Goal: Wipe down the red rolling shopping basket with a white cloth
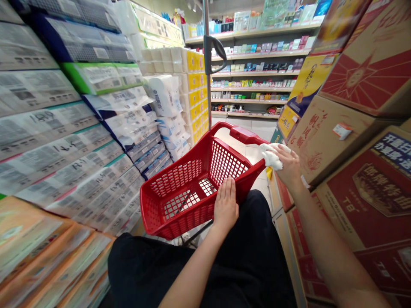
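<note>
Standing at left, white plastic-wrapped paper packs [80, 145] face brown-and-red printed cardboard cartons [346, 141]; between them — before dark-clothed knees [261, 239] — sits a red, perforated plastic shopping cart [192, 220]. The left hand [225, 207] lies flat on its near rim [249, 174], fingers extended, clasping nothing; the right hand [286, 161] clasps a small, fluffy white cloth [268, 155] at the right end of the red plastic handle [244, 135]. Sound technique here: left palm bracing the rim, cloth pressed snugly around the bend.
</note>
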`<act>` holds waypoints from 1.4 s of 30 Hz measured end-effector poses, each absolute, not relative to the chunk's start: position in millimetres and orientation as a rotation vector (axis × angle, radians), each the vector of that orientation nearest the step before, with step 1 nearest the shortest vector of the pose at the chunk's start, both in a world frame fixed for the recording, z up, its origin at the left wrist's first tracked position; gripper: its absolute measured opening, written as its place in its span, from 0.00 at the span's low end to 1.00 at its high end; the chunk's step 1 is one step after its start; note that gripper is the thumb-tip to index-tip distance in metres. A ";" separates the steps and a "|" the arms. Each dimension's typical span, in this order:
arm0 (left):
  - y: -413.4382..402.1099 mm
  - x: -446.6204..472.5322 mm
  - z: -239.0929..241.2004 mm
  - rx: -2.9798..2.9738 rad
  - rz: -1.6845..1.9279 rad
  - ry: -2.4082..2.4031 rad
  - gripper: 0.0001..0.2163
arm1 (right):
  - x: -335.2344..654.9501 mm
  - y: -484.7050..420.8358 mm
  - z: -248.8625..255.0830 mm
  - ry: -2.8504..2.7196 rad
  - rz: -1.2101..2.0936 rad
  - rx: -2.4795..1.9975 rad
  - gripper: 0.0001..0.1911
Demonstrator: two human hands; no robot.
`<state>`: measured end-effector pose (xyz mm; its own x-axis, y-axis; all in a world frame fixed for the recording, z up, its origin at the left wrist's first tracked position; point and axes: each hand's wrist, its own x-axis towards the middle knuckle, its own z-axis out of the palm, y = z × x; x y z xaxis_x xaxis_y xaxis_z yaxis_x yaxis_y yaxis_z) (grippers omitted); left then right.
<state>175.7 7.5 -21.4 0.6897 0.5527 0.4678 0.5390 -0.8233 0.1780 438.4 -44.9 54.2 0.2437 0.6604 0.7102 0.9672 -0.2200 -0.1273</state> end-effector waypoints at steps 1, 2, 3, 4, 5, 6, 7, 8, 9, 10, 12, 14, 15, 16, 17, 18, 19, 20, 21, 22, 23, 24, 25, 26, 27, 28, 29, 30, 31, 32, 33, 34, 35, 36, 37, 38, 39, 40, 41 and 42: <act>7.2 175.6 -21.7 2.865 0.807 0.928 0.42 | 430.8 -44.2 53.3 -1.443 -0.716 -1.978 0.20; 6.9 175.6 -22.0 2.867 0.808 0.931 0.42 | 419.4 -44.0 51.1 -1.407 -0.726 -1.999 0.21; 6.7 175.5 -22.3 2.868 0.808 0.933 0.41 | 404.8 -44.1 47.4 -1.385 -0.733 -2.019 0.22; 6.7 175.4 -22.8 2.868 0.808 0.933 0.41 | 387.9 -44.3 42.6 -1.379 -0.734 -2.033 0.23; 6.8 175.4 -23.3 2.867 0.808 0.928 0.41 | 369.9 -44.6 36.9 -1.389 -0.726 -2.041 0.24; 7.2 175.5 -23.9 2.866 0.808 0.920 0.41 | 351.8 -44.8 30.6 -1.415 -0.706 -2.037 0.24; 7.7 175.6 -24.6 2.866 0.809 0.910 0.41 | 334.5 -44.8 24.1 -1.451 -0.679 -2.021 0.23; 8.3 175.7 -25.4 2.867 0.811 0.901 0.40 | 319.2 -44.6 17.9 -1.490 -0.654 -1.996 0.23; 9.0 175.8 -26.3 2.869 0.813 0.895 0.39 | 306.6 -44.3 12.5 -1.529 -0.628 -1.971 0.23; 9.7 175.8 -27.0 2.871 0.818 0.892 0.38 | 297.5 -44.1 8.3 -1.561 -0.611 -1.946 0.23; 10.7 175.7 -27.9 2.871 0.825 0.885 0.37 | 291.2 -44.9 4.9 -1.624 -0.602 -1.909 0.22; 11.0 175.2 -27.5 2.863 0.829 0.878 0.38 | 301.2 -48.1 8.2 -1.702 -0.617 -1.884 0.21; 10.9 175.0 -26.9 2.857 0.828 0.876 0.39 | 311.5 -50.6 11.7 -1.745 -0.629 -1.875 0.21; 10.6 174.8 -26.2 2.851 0.827 0.878 0.40 | 324.8 -53.2 16.1 -1.778 -0.641 -1.869 0.21; 10.3 174.7 -25.3 2.845 0.828 0.883 0.41 | 340.3 -55.7 20.9 -1.793 -0.659 -1.869 0.21; 9.9 174.8 -24.5 2.841 0.829 0.892 0.41 | 357.4 -57.8 25.9 -1.783 -0.683 -1.875 0.21; 9.5 175.0 -23.8 2.840 0.829 0.898 0.42 | 375.1 -59.0 30.9 -1.757 -0.710 -1.884 0.22; 9.2 175.2 -23.2 2.841 0.829 0.903 0.42 | 392.4 -59.2 35.9 -1.708 -0.738 -1.900 0.22; 8.8 175.5 -22.9 2.844 0.829 0.908 0.42 | 408.3 -58.3 40.7 -1.662 -0.752 -1.924 0.22; 8.5 175.8 -22.7 2.847 0.826 0.913 0.42 | 421.7 -56.5 45.1 -1.627 -0.753 -1.944 0.21; 8.1 176.1 -22.6 2.852 0.822 0.919 0.41 | 431.7 -54.0 48.9 -1.592 -0.748 -1.960 0.21; 7.7 176.3 -22.6 2.857 0.817 0.926 0.41 | 437.5 -51.0 51.7 -1.567 -0.735 -1.972 0.21; 7.3 176.5 -22.6 2.861 0.813 0.935 0.41 | 438.9 -48.0 53.2 -1.537 -0.724 -1.978 0.21; 7.0 176.6 -22.6 2.865 0.810 0.943 0.40 | 435.7 -45.1 53.3 -1.494 -0.723 -1.982 0.20; 6.7 176.7 -22.6 2.868 0.807 0.949 0.40 | 428.3 -42.7 51.8 -1.444 -0.730 -1.983 0.20; 6.5 176.7 -22.6 2.869 0.804 0.954 0.40 | 417.3 -40.7 48.8 -1.394 -0.742 -1.984 0.20; 6.4 176.6 -22.6 2.869 0.802 0.954 0.40 | 403.5 -39.3 44.5 -1.356 -0.752 -1.984 0.20; 6.6 176.4 -22.7 2.867 0.800 0.950 0.40 | 387.8 -38.4 39.0 -1.332 -0.758 -1.984 0.20; 7.0 176.0 -22.8 2.865 0.797 0.942 0.40 | 371.1 -37.9 32.7 -1.331 -0.755 -1.982 0.20; 7.6 175.6 -23.1 2.863 0.797 0.930 0.40 | 354.4 -37.8 26.0 -1.353 -0.743 -1.974 0.21; 8.3 175.0 -23.5 2.864 0.797 0.914 0.40 | 338.5 -37.9 19.3 -1.385 -0.726 -1.961 0.21; 9.1 174.5 -24.1 2.867 0.799 0.895 0.39 | 324.3 -38.2 12.8 -1.424 -0.707 -1.943 0.21; 9.8 174.0 -24.7 2.871 0.804 0.878 0.38 | 312.6 -38.7 7.0 -1.462 -0.690 -1.923 0.22; 10.5 173.6 -25.3 2.873 0.811 0.866 0.37 | 303.8 -39.5 2.3 -1.500 -0.675 -1.903 0.22; 10.9 173.3 -25.8 2.875 0.816 0.855 0.36 | 298.6 -40.7 -1.1 -1.541 -0.667 -1.885 0.21; 11.2 173.1 -26.1 2.875 0.819 0.852 0.36 | 297.1 -42.3 -2.8 -1.582 -0.667 -1.868 0.21; 11.2 173.1 -26.2 2.874 0.820 0.855 0.36 | 299.5 -44.2 -2.8 -1.629 -0.676 -1.851 0.22; 11.2 173.3 -26.1 2.873 0.819 0.863 0.36 | 305.6 -46.5 -0.8 -1.678 -0.690 -1.832 0.22; 11.0 173.5 -25.8 2.875 0.815 0.872 0.37 | 315.2 -49.0 2.9 -1.731 -0.705 -1.816 0.21; 10.8 173.9 -25.4 2.877 0.810 0.882 0.38 | 327.9 -51.4 8.1 -1.779 -0.723 -1.804 0.21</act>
<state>173.9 10.8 -25.4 0.7048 0.5292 0.4725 0.5161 -0.8394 0.1702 327.9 -51.4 8.1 0.0044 0.7336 0.6796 0.9997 -0.0199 0.0150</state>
